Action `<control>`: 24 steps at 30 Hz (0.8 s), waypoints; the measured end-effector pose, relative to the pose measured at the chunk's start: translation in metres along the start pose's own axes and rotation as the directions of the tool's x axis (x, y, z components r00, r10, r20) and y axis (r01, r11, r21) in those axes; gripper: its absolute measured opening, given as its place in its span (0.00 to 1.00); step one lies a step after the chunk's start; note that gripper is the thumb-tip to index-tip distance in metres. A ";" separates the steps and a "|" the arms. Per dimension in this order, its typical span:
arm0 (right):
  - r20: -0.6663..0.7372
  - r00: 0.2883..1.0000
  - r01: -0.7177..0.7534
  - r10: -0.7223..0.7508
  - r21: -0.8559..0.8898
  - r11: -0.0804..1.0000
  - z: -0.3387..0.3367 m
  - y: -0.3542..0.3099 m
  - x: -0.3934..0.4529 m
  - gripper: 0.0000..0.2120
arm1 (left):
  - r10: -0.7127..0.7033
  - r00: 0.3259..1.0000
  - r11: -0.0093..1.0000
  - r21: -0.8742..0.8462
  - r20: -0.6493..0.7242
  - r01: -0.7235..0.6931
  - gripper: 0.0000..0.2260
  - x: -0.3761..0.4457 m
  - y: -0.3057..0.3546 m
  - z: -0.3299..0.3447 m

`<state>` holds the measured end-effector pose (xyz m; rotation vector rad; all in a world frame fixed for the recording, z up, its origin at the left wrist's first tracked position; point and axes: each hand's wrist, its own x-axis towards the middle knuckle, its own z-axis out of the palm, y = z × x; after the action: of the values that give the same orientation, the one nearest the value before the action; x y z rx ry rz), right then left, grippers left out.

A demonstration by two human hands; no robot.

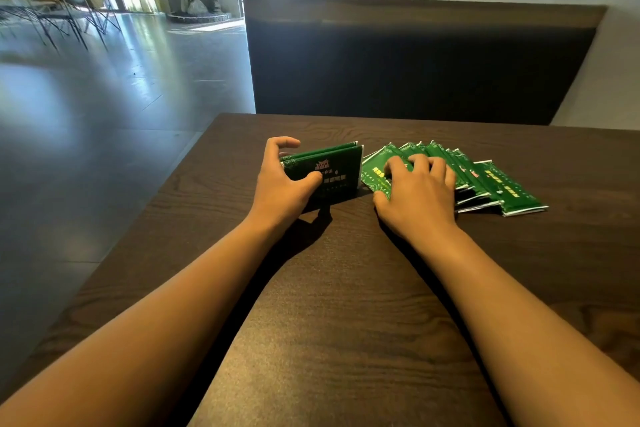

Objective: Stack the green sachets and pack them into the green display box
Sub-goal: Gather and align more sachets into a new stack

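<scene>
A green display box (337,172) with pale printing stands upright on the dark wooden table (346,305). My left hand (282,180) grips its left end, thumb across the front face and fingers curled over the top. To its right, several green sachets (491,180) lie fanned out flat and overlapping. My right hand (417,194) lies palm down on the left part of that fan, fingers bent and fingertips pressing on the sachets. Whether the box holds anything cannot be seen from this angle.
A dark high-backed bench (415,66) stands just beyond the table's far edge. The table's left edge runs diagonally beside a shiny grey floor (86,114). Chairs and plants stand far off at the back left.
</scene>
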<state>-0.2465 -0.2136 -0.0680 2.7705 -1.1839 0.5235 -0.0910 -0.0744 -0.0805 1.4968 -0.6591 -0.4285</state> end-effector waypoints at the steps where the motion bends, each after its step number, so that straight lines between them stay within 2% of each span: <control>1: -0.010 1.000 0.004 -0.004 0.009 1.000 0.000 0.000 0.000 0.22 | 0.001 1.000 1.000 0.000 -0.002 -0.001 0.25 0.000 0.000 0.000; 7: -0.103 0.995 -0.004 0.009 0.049 0.999 -0.005 0.002 0.001 0.35 | 0.012 1.000 1.000 0.025 -0.010 -0.012 0.24 -0.001 0.000 0.000; 11: -0.197 0.979 -0.019 0.043 0.121 0.992 -0.007 0.002 0.001 0.35 | 0.035 0.999 0.998 0.056 -0.020 -0.034 0.23 0.000 0.000 -0.001; 14: -0.261 0.961 -0.025 0.089 0.241 0.970 -0.006 0.006 0.004 0.34 | 0.045 0.999 0.998 0.051 -0.023 -0.044 0.22 0.002 -0.002 -0.002; 17: -0.311 0.936 -0.004 0.163 0.454 0.891 -0.006 0.009 0.006 0.28 | 0.040 0.999 0.999 0.031 -0.023 -0.039 0.22 0.003 -0.004 -0.001; 20: -0.357 0.903 0.090 0.240 0.703 0.706 -0.010 0.008 0.006 0.19 | 0.032 0.999 0.999 0.016 -0.014 -0.032 0.22 0.002 -0.004 -0.001; 22: -0.426 0.872 0.190 0.241 0.748 0.637 -0.013 0.006 0.004 0.15 | 0.036 0.999 0.999 0.018 -0.009 -0.036 0.21 0.002 -0.003 -0.001; 24: -0.498 0.845 0.290 0.196 0.734 0.614 -0.016 0.002 0.001 0.12 | 0.061 0.998 0.998 0.036 -0.007 -0.060 0.21 0.002 -0.001 -0.001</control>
<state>-0.2518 -0.2128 -0.0529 2.8428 -0.8239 2.1290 -0.0890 -0.0747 -0.0814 1.5072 -0.7072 -0.3663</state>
